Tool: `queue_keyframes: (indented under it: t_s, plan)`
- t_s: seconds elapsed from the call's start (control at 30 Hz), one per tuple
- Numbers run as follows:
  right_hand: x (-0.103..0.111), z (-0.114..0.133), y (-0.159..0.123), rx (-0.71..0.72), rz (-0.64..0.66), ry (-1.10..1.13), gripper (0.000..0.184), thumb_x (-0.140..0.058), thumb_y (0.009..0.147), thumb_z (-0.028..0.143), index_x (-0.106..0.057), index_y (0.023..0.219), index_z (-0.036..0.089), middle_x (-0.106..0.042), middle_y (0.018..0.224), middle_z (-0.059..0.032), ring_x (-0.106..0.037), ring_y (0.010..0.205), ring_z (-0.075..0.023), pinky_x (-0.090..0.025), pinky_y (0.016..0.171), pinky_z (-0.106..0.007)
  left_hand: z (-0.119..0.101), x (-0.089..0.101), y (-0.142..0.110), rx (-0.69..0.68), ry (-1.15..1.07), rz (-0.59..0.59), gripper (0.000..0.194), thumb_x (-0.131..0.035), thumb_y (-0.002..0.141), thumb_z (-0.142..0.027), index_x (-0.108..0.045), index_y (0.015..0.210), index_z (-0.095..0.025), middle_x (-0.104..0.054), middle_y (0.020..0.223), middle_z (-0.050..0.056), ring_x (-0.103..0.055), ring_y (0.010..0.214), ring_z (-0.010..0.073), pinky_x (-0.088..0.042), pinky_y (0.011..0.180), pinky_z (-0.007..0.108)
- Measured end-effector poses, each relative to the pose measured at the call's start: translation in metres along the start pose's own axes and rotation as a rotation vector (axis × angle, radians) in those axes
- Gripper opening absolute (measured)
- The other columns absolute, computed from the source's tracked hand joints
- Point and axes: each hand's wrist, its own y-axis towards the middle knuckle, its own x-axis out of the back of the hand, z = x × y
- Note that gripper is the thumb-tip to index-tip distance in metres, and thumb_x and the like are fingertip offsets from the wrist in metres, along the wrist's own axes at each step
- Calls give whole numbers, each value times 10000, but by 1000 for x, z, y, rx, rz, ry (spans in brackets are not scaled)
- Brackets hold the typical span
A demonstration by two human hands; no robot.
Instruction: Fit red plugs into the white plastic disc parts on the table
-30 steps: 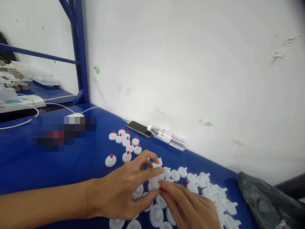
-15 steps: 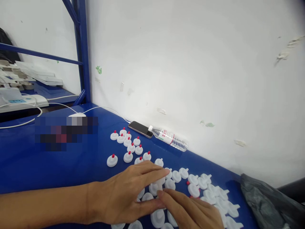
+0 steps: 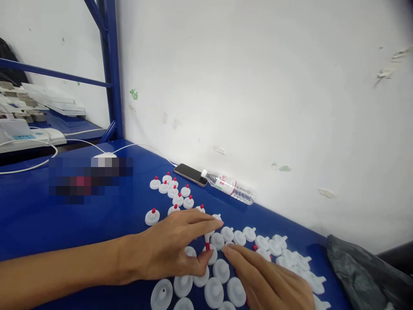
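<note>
My left hand reaches in from the left, thumb and fingers closed on a white plastic disc with a nozzle. A small red cap sits on the nozzle's end, beside my thumb; the fingers hide most of the disc. Apart from it on the right is my right hand, its fingers stretched out low over the discs, thumb hidden. Bits of red show beneath it. Bare white discs lie around and below both hands. Farther off stand several discs with red-capped nozzles pointing up.
Along the wall on the blue table lie a phone on a cable and a clear plastic bottle. More white discs spread to the right, beside a dark plastic bag. A blue metal post rises at the back left.
My hands have drawn apart, the right one moving right and away from the held disc. My left hand has shifted slightly left, and the red cap on the nozzle now shows.
</note>
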Motion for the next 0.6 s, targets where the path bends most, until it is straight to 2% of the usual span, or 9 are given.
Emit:
queue_keyframes:
  t_s: [0.1, 0.23, 0.37, 0.47, 0.6]
  plan:
    - [-5, -8, -7, 13, -20, -13, 378, -500, 943, 80, -650, 1274, 185, -752, 1129, -55, -771, 830, -177, -610, 602, -163, 9, 1, 1, 22, -17, 20, 488, -687, 758, -129, -613, 1239, -172, -737, 1094, 92, -715, 913, 219, -596, 793, 315]
    - [-12, -7, -11, 15, -26, -4, 434, -509, 905, 22, -622, 1306, 142, -744, 1154, -50, -768, 858, -169, -621, 638, -160, 11, 3, 3, 3, -45, 45, 460, -669, 749, -109, -626, 1204, -158, -749, 999, 85, -705, 798, 191, -577, 696, 277]
    - [-16, -4, -11, 43, -11, -5, 429, -520, 905, 35, -610, 1316, 112, -738, 1170, -61, -767, 860, -172, -618, 594, -172, 8, 4, 2, -34, -5, 89, 403, -658, 743, -115, -628, 1141, -167, -755, 936, 74, -720, 787, 204, -587, 744, 297]
    - [-19, -4, -12, 3, -34, -29, 422, -541, 913, 36, -618, 1314, 143, -754, 1130, -31, -768, 807, -145, -588, 540, -155, 8, 4, 0, -57, 31, 119, 403, -659, 758, -119, -596, 1152, -179, -751, 917, 67, -726, 781, 205, -588, 804, 324]
    - [-19, -5, -9, -10, -63, -33, 371, -552, 936, 79, -636, 1292, 140, -761, 1110, -29, -768, 824, -145, -579, 549, -144, 10, 3, -1, -91, 52, 100, 419, -633, 774, -99, -573, 1179, -185, -748, 915, 67, -727, 804, 208, -585, 793, 305]
